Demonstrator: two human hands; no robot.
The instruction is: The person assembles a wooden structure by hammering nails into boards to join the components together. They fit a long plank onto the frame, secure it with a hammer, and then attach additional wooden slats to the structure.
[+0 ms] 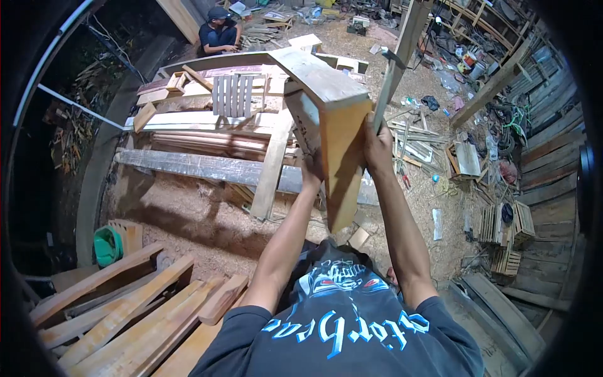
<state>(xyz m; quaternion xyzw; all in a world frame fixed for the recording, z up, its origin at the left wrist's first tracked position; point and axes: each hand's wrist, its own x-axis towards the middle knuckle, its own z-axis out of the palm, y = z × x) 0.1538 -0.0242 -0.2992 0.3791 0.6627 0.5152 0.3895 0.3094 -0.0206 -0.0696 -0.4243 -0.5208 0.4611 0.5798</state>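
In front of my chest I hold up a wooden box-like piece, made of joined boards with a tan near face and a paler, worn top. My left hand grips its left side, the fingers partly hidden behind the wood. On the right side, my right hand is closed against the piece. A hammer also stands up from my right hand, its dark head at the top and its handle running down into the grip.
Long planks and beams lie ahead, with a slatted wooden panel on them. Another person crouches beyond. Timber is stacked at lower left beside a green bucket. Wooden crates stand right, near upright posts.
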